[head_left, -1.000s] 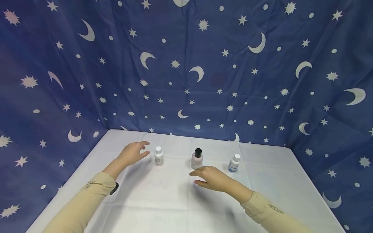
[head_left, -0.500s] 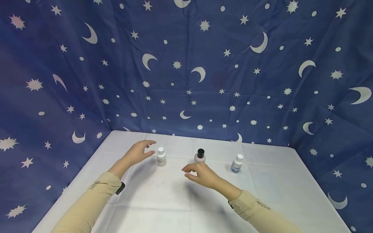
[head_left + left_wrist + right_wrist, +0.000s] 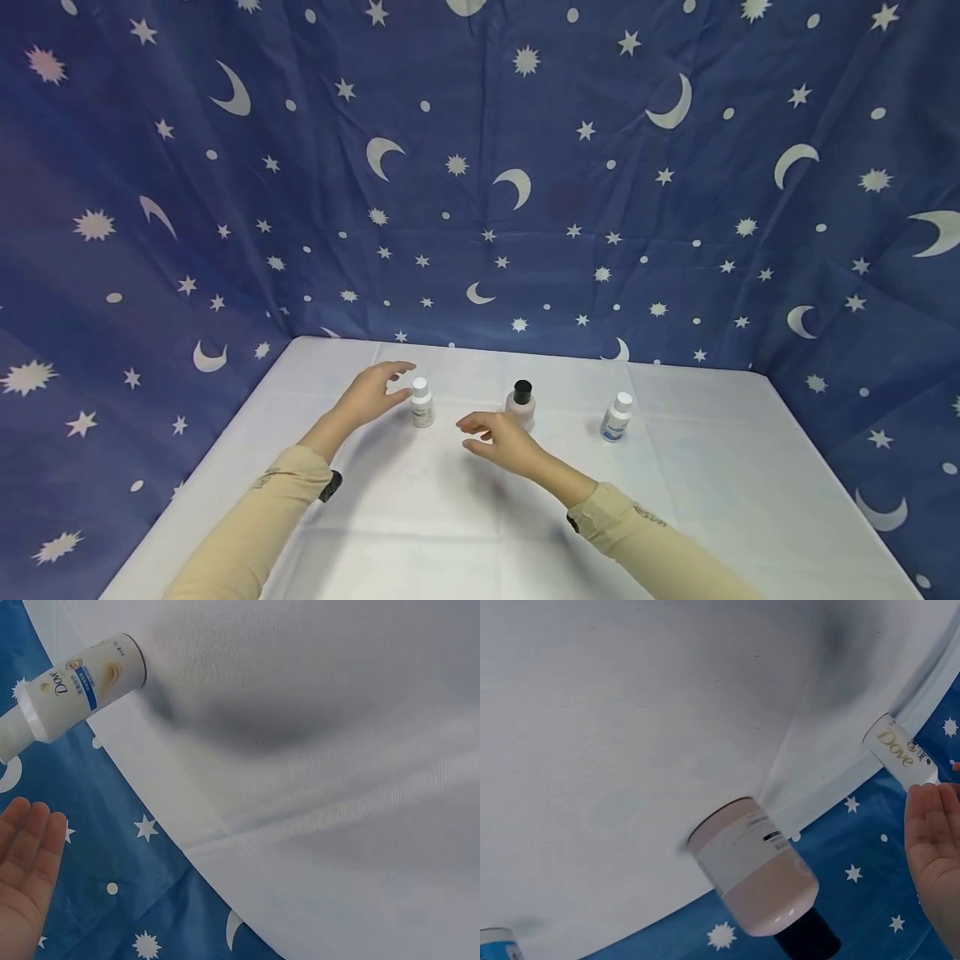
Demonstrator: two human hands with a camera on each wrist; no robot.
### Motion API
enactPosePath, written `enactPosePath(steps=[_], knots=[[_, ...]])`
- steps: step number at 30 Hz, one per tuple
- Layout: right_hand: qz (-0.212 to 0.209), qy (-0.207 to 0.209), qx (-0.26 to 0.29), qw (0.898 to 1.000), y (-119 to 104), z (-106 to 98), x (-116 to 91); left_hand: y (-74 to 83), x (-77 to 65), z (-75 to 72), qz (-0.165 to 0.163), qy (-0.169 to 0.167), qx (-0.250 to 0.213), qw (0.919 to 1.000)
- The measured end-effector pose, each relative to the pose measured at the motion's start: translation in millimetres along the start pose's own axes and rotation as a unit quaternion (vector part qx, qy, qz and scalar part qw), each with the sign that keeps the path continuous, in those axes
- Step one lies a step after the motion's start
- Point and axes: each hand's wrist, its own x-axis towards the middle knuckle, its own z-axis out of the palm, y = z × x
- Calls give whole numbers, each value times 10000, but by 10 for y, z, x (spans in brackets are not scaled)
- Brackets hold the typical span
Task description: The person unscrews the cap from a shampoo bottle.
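Note:
A small white Dove bottle (image 3: 422, 410) stands upright at the left of the white table. Beside it hovers my left hand (image 3: 370, 397), thumb and fingers spread and holding nothing; the left wrist view shows its straight fingers (image 3: 26, 844) apart from the bottle (image 3: 88, 684). My right hand (image 3: 504, 442) is in the air in front of a pinkish bottle (image 3: 521, 410) with a black cap, hiding its lower part. In the right wrist view, that hand (image 3: 939, 862) has relaxed fingers pointing toward the Dove bottle (image 3: 901, 754) and is apart from the pinkish bottle (image 3: 761, 874).
A third bottle (image 3: 616, 422), white with a blue label, stands farther right. The white tablecloth (image 3: 420, 533) covers the table, and a blue curtain (image 3: 555, 225) with moons and stars closes off the back and both sides.
My right hand has moved left, past the front of the pinkish bottle, toward the Dove bottle. My left hand has shifted slightly right, nearer to that bottle. The bottles stay where they stood.

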Motion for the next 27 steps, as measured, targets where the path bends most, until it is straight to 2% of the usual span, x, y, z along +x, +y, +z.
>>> enactPosePath(steps=[7,16,20,27], knots=[[320,275,327,9986,12,82,218,27,70,143,52,218,-116,9997],[566,294,436,9970,50,193,374,-30,126,245,311,496,-503,9970],[669,319,392,9965,49,233,423,-34,131,233,246,456,-653,9965],[603,360,240,9972,108,293,480,-4,160,224,94,207,-727,9971]])
